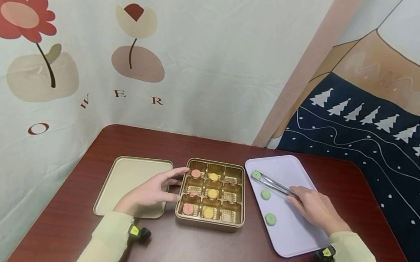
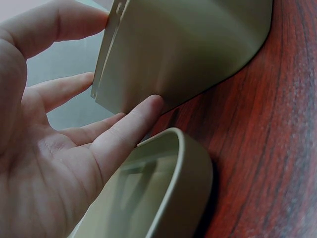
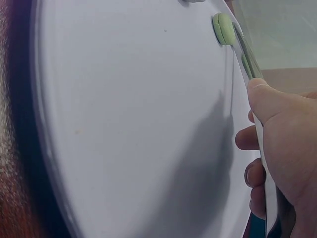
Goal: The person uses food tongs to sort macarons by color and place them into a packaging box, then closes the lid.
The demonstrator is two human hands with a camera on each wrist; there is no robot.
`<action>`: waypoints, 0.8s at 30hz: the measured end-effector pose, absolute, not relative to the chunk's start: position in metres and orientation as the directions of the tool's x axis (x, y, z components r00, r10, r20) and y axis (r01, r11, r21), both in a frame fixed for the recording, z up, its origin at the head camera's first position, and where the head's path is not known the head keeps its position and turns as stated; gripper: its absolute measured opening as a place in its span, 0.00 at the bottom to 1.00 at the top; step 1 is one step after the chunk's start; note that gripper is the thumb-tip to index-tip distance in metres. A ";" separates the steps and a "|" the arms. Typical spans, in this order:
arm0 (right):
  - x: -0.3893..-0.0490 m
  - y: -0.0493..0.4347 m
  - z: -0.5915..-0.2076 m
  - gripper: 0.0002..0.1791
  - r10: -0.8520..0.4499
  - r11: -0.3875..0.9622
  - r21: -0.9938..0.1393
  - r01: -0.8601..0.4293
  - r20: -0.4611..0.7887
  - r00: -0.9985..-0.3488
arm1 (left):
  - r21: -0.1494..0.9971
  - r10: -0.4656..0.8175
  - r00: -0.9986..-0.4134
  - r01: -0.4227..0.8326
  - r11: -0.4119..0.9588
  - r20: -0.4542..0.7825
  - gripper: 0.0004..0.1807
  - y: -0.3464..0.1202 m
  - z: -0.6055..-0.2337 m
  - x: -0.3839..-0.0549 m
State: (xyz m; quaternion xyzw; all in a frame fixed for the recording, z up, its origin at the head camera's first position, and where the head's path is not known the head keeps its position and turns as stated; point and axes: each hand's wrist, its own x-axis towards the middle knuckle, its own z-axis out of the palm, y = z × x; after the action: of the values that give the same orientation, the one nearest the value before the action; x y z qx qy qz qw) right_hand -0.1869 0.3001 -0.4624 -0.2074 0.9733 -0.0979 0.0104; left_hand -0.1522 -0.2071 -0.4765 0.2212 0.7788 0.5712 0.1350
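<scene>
Sleeves (image 1: 101, 244) cross a reddish table (image 1: 206, 257) before flowered cloth (image 1: 218, 62), right grip (image 1: 315, 207) clasping tongs (image 1: 276, 186), left grip (image 1: 150, 190) spread against tin (image 1: 208, 221).

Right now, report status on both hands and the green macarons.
Left hand touching gold box. Right hand gripping tongs, green macaron at the tips. Two more green macarons on lilac tray. No obstruction visible between tray and box.

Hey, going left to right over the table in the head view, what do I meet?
Shallow cream tray, gold box with pink macarons then yellow macarons inside, green macarons on the lilac tray, right hand.
</scene>
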 end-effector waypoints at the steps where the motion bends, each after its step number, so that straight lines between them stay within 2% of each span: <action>1: -0.187 0.300 -0.462 0.28 -0.406 0.895 -0.194 -0.402 0.021 -0.914 | 0.949 0.498 -0.866 0.191 0.251 0.043 0.48 -0.207 -0.477 -0.152; 24: -0.184 0.302 -0.465 0.30 -0.379 0.904 -0.210 -0.372 0.005 -0.925 | 0.939 0.498 -0.865 0.211 0.272 0.050 0.48 -0.208 -0.475 -0.151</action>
State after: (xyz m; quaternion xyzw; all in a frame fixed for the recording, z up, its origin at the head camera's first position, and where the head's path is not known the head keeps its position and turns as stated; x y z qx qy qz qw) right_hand -0.1841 0.3021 -0.4655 -0.1924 0.9756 -0.1039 0.0180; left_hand -0.1508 -0.2076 -0.4750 0.2252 0.7871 0.5597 0.1286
